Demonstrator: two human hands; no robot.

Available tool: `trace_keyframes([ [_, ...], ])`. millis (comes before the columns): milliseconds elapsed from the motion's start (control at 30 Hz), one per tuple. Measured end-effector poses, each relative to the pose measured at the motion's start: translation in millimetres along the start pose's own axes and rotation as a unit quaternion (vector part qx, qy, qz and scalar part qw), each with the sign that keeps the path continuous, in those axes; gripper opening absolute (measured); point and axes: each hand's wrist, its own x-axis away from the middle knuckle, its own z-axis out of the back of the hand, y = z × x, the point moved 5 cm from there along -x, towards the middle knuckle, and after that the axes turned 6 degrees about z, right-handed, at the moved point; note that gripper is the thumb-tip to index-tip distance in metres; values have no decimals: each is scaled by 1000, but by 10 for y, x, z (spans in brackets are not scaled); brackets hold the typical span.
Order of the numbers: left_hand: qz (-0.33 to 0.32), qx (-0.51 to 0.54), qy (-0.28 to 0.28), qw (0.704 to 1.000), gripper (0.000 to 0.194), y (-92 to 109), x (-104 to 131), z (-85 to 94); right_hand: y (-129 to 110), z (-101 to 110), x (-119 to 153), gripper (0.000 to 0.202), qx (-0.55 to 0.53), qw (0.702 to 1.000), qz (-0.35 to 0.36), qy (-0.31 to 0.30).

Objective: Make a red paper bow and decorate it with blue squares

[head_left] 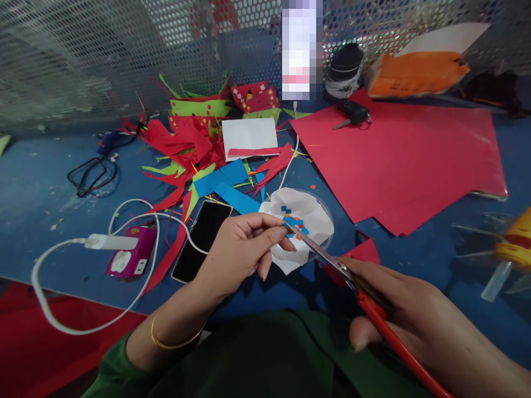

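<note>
My right hand [398, 309] is wrapped round the red handles of a pair of scissors [319, 251], whose blades point left. Thumb and fingers pinched, my left hand [253, 240] holds a small piece of blue paper [289, 221] at the blade tips. Under the tips lies a round dish lined with crumpled white paper [319, 221], with several small blue and orange paper bits in it. Two blue paper strips [222, 178] lie behind my left hand, and a black phone [201, 240] rests beside my left wrist.
Red and green paper scraps [186, 138] are heaped at the back left. Large red sheets [406, 155] cover the right, with keys [357, 114] on them. A purple adapter [133, 262] with a white cable lies left, and a yellow tool [514, 246] at the far right.
</note>
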Motion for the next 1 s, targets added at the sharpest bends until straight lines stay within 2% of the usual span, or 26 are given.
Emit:
trace_keyframes([
  [133, -3, -5, -6, 1000, 15, 12, 7, -8, -18, 1, -25, 20, -21, 1000, -4, -13],
  [467, -6, -21, -15, 1000, 15, 10, -1, 1, -17, -21, -21, 29, -14, 1000, 10, -20],
  [600, -1, -42, -10, 999, 16, 3, 7, 3, -21, -7, -29, 31, -17, 999, -8, -27],
  [800, 5, -19, 11, 1000, 31, -15, 2, 28, -26, -1, -37, 34, -23, 999, -20, -9],
  [1000, 14, -17, -3, 1000, 19, -5, -3, 14, -18, -2, -30, 33, -18, 1000, -18, -1],
])
